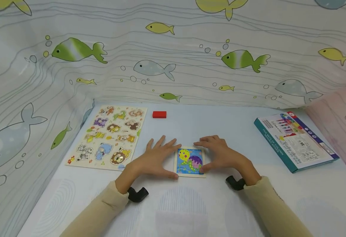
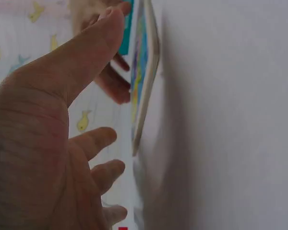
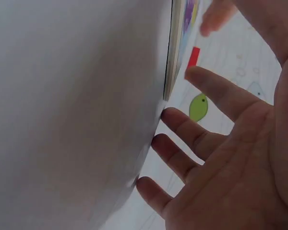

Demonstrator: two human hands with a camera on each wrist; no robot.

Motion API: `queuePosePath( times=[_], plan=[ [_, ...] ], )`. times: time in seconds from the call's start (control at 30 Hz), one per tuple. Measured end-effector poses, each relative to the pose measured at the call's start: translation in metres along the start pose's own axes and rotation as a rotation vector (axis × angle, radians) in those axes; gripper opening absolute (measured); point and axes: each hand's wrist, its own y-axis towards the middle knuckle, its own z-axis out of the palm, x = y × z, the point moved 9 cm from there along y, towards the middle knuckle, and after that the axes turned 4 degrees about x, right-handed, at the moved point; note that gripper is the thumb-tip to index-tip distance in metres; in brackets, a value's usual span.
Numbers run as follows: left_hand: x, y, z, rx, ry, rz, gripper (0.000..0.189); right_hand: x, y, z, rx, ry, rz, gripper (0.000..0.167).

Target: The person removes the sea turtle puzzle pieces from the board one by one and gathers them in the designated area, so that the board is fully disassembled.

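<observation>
About midway between the left and right edges of the surface (image 1: 214, 123), a turtle puzzle (image 1: 190, 162) sits between your left grip (image 1: 156, 159) and right grip (image 1: 221, 154), both spread apart; beyond, a red block (image 1: 159, 114) lies near the far edge.

On the counter (image 1: 214, 210) we record: animal board (image 1: 116, 146), toward the left edge; block (image 1: 159, 114), near the back edge, right of the board; puzzle (image 1: 189, 161), mid-counter, between left hand (image 1: 158, 161) and right hand (image 1: 221, 154); box (image 1: 299, 143), toward the right edge.
</observation>
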Motion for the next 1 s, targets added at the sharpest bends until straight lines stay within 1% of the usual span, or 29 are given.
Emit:
queuePosePath(
  times=[0.07,0.17,0.27,0.4,0.5,0.63,0.73,0.9,1.0],
  plan=[
    [-0.004,0.003,0.007,0.02,0.017,0.01,0.111,0.004,0.001,0.003,0.026,-0.022,-0.006,0.099],
    [-0.007,0.004,0.012,0.029,0.039,0.013,0.109,0.007,-0.001,0.005,0.058,-0.059,0.0,0.109],
    [-0.007,0.005,0.013,0.029,0.053,0.013,0.103,0.009,-0.003,0.007,0.084,-0.08,0.008,0.116],
    [-0.005,0.008,0.012,0.02,0.082,0.031,0.092,0.01,-0.002,0.007,0.069,-0.106,0.01,0.117],
    [-0.001,0.009,0.007,-0.016,0.086,0.042,0.08,0.009,0.001,0.007,0.035,-0.109,0.013,0.115],
    [0.008,0.011,0.005,-0.059,0.06,0.034,0.065,0.007,0.004,0.006,-0.003,-0.1,0.019,0.111],
    [0.013,0.012,0.004,-0.089,0.025,0.028,0.057,0.007,0.006,0.005,-0.017,-0.095,0.01,0.103],
    [0.015,0.013,0.002,-0.146,-0.014,0.046,0.053,0.006,0.007,0.0,-0.029,-0.023,-0.009,0.085],
    [0.014,0.014,0.004,-0.163,0.004,0.048,0.055,0.004,0.01,-0.001,-0.022,0.021,-0.016,0.079]
  ],
)
